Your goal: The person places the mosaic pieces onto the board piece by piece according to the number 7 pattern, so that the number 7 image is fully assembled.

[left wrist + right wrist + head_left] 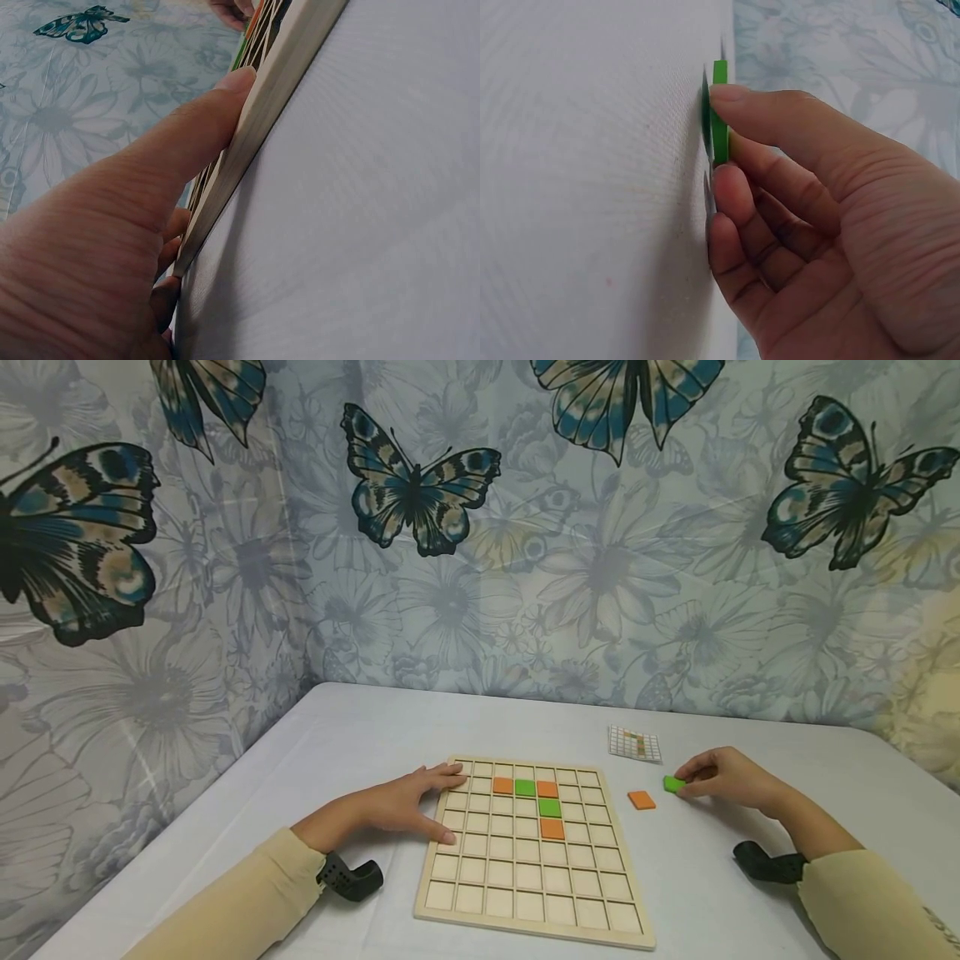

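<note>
My left hand (pixel 401 799) rests on the left edge of a wooden grid board (pixel 467 897), thumb and fingers spread along the rim. In the left wrist view the thumb (pixel 202 124) lies on the board's side frame (pixel 244 139). Orange and green square tiles sit in the board's upper cells, among them a green tile (pixel 550 808) above an orange tile (pixel 552 830). My right hand (pixel 731 779) pinches a loose green tile (pixel 720 112) between thumb and fingers, just off the tablecloth. Close by on its left, a loose orange tile (pixel 642 800) lies flat.
A small printed grid card (pixel 634 744) lies behind the loose tiles, to the right of the board. White cloth covers the table (pixel 390 718). A butterfly-patterned curtain (pixel 465 610) hangs behind it. Each wrist wears a black band (pixel 351 878).
</note>
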### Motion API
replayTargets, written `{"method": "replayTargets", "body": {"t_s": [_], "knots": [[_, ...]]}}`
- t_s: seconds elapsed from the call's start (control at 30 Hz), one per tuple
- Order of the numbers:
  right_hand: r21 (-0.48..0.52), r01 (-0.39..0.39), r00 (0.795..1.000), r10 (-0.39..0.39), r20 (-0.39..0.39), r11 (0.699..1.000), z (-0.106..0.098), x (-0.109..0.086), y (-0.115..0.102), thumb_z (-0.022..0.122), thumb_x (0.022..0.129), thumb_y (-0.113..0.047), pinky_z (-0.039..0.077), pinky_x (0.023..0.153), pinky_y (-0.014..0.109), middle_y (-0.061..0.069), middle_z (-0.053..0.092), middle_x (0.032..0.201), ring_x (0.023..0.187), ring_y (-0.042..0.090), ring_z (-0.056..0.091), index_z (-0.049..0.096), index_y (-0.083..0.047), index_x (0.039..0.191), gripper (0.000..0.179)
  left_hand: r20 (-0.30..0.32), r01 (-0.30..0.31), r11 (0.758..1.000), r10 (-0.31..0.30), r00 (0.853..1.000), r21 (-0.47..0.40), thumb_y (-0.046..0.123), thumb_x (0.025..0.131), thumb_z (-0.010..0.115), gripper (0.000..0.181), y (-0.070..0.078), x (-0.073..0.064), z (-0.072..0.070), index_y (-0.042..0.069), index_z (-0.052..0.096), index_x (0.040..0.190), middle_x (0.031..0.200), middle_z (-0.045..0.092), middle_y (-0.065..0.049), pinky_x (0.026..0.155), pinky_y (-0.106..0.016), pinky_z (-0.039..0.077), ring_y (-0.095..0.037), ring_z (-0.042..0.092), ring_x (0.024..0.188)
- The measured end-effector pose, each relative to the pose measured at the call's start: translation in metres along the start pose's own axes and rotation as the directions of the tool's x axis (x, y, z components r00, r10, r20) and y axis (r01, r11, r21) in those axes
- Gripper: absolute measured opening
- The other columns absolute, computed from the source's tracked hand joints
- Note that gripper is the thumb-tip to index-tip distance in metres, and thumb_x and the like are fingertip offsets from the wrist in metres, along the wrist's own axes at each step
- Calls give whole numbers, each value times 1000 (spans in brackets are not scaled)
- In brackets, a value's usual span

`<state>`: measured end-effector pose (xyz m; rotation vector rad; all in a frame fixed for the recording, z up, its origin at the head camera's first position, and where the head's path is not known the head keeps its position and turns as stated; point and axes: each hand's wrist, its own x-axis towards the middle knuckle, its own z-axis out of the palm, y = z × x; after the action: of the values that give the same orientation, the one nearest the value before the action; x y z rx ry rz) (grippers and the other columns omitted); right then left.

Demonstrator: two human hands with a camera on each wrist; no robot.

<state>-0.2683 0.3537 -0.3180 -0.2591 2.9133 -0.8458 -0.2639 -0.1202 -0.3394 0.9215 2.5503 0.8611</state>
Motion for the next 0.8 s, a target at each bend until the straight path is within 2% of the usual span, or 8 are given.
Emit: {"method": "replayTargets", "body": {"t_s": [0.23,0.47,0.8], "knots": [[-6,1,1000,-1,6,1000,-2,0,-3,75,78,-26,47,62,21,6,68,95,75,7,54,68,4,102,40,2,7,1000,-7,1000,2,45,74,76,85,1,-1,0,24,35,145,157,14,3,114,-58,6,-39,-1,144],[0,19,999,-19,32,1000,-4,-2,-10,75,78,-26,46,62,22,5,67,93,76,9,51,67,5,102,39,-6,23,1000,-23,1000,3,44,73,76,85,0,0,1,24,36,145,157,15,2,114,-60,7,-40,-1,143],[-8,85,996,-85,-4,996,-1,-3,-26,74,79,-24,42,57,21,2,62,87,70,7,46,67,3,102,36,-1,22,1000,-22,1000,-2,44,74,76,85,1,0,1,22,35,145,157,14,1,113,-61,6,-40,-2,143]]}}
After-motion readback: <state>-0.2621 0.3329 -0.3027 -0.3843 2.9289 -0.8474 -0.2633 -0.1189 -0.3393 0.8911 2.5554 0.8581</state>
